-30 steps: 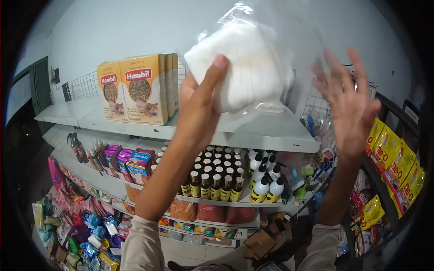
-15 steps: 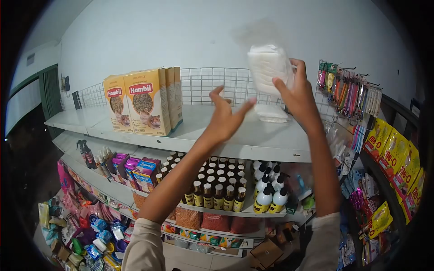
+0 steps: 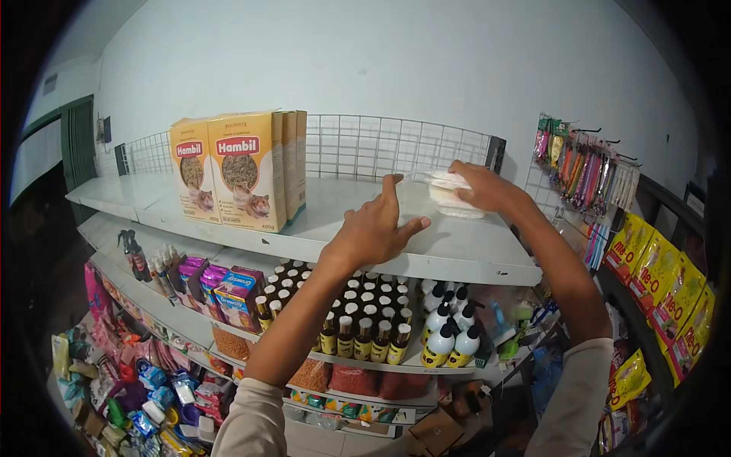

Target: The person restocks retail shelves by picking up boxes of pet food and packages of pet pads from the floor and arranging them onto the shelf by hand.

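My right hand (image 3: 481, 189) rests at the right end of the top shelf (image 3: 365, 221), its fingers on a white folded pad in clear plastic (image 3: 449, 181). This pad lies over another white pad (image 3: 457, 207), stacked flat on the shelf. My left hand (image 3: 377, 228) hovers over the shelf's front part, left of the stack, with fingers apart and nothing in it. Yellow Hambil boxes (image 3: 242, 171) with hamster pictures stand upright left of my left hand.
A wire grid (image 3: 358, 145) runs along the shelf's back. Below stand dark bottles with white caps (image 3: 362, 339) and white pump bottles (image 3: 449, 335). Hanging collars (image 3: 586, 164) and yellow Me-O packs (image 3: 659, 274) are on the right. Colourful packets (image 3: 164, 400) fill the lower left.
My right hand has brought the white pad down from the air onto the pad on the shelf. My left hand has shifted slightly and lower.
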Demonstrator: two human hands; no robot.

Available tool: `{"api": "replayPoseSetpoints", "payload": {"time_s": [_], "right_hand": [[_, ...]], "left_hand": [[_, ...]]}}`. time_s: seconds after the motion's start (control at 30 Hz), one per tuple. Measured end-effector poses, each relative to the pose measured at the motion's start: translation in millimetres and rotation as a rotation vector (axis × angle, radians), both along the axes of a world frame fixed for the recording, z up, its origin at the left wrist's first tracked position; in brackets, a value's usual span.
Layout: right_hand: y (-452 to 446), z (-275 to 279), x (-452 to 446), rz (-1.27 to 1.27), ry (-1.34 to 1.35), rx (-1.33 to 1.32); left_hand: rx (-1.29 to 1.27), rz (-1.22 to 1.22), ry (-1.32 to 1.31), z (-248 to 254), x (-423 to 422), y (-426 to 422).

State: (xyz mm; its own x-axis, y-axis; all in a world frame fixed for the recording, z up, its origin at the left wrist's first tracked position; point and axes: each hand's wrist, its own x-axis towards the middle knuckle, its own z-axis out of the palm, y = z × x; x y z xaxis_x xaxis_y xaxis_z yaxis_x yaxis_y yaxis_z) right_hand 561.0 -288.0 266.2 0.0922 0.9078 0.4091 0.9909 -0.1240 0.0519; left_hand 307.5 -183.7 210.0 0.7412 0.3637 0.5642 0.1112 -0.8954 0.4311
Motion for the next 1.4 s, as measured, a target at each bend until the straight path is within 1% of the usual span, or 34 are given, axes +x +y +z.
{"api": "replayPoseSetpoints", "payload": {"time_s": [0.13, 0.23, 0.27, 0.37, 0.4, 0.43, 0.5, 0.53, 0.63, 0.67, 0.77, 0.8, 0.87, 0.9, 0.93, 0.97, 1.0, 1.07, 1.1, 1.13, 1.17, 1.2, 1.27, 1.3, 1.33, 1.37, 1.4], "right_hand": [[-13, 3, -20, -0.051, -0.065, -0.022], [-16, -7, -20, -0.016, -0.456, 0.151], [-17, -8, -20, -0.018, -0.454, 0.15], [-21, -6, -24, 0.018, -0.566, 0.19], [-23, -5, -28, 0.023, -0.565, 0.194], [-27, -7, -32, 0.019, -0.5, 0.165], [-33, -12, -35, 0.008, -0.372, 0.097], [-33, -14, -33, 0.012, -0.371, 0.093], [-32, -23, -25, 0.142, -0.366, 0.214], [-32, -24, -22, 0.141, -0.362, 0.215], [-31, -18, -26, 0.088, -0.155, 0.066], [-33, -18, -29, 0.088, -0.154, 0.063], [-40, -16, -41, -0.015, -0.325, 0.155], [-43, -12, -48, -0.062, -0.412, 0.2], [-47, -9, -51, -0.051, -0.411, 0.194], [-51, -5, -52, -0.038, -0.235, 0.25], [-53, 0, -58, -0.022, -0.058, 0.296], [-69, 0, -99, 0.135, 0.084, 0.36], [-76, -6, -124, 0.149, 0.044, 0.432], [-81, -17, -149, 0.167, 0.012, 0.501], [-86, -32, -165, 0.248, 0.047, 0.599], [-88, -51, -181, 0.328, 0.09, 0.696], [-92, -113, -231, -0.073, 0.703, 0.99], [-117, -145, -219, -0.181, 0.845, 0.703], [-150, -210, -189, -0.325, 0.119, 0.335], [-113, -210, -212, 0.403, 0.383, 0.305], [-73, -210, -252, 1.116, 0.663, 0.251]], "left_hand": [[0.068, 0.066, 0.037, 1, 0, -1], [0.094, 0.094, 0.067, -1, 0, -4], [0.107, 0.104, 0.078, -2, 0, -4], [0.119, 0.118, 0.136, 1, 0, -6], [0.12, 0.121, 0.18, 3, -1, -6], [0.118, 0.125, 0.225, 4, -2, -6], [0.116, 0.131, 0.225, 5, -3, -6], [0.119, 0.129, 0.226, 4, -2, -7], [0.11, 0.122, 0.254, 7, -3, -9], [0.105, 0.117, 0.275, 9, -4, -10], [0.092, 0.119, 0.285, 10, -2, -10], [0.086, 0.13, 0.271, 9, -1, -10], [0.075, 0.146, 0.258, 8, -2, -8], [0.058, 0.11, 0.109, 8, -2, -7], [0.039, 0.076, -0.039, 8, -3, -6], [0.016, 0.049, -0.185, 5, -4, -5], [-0.004, 0.07, -0.183, 5, -5, -5], [0.085, -0.209, -0.859, 4, -9, -7], [0.052, -0.16, -0.854, 0, -19, -5], [0.233, -0.246, -0.943, -5, -31, -3], [0.42, -0.331, -1.014, -18, -43, 1], [0.387, -0.269, -0.995, -39, -57, 4], [0.208, -0.337, -1.146, -83, -91, -2], [0.131, -0.365, -1.227, -104, -109, -6], [-0.073, -0.306, -1.267, -132, -127, -11], [-0.275, -0.245, -1.313, -166, -143, -13], [-0.429, -0.105, -1.342, -202, -157, -13]]}}
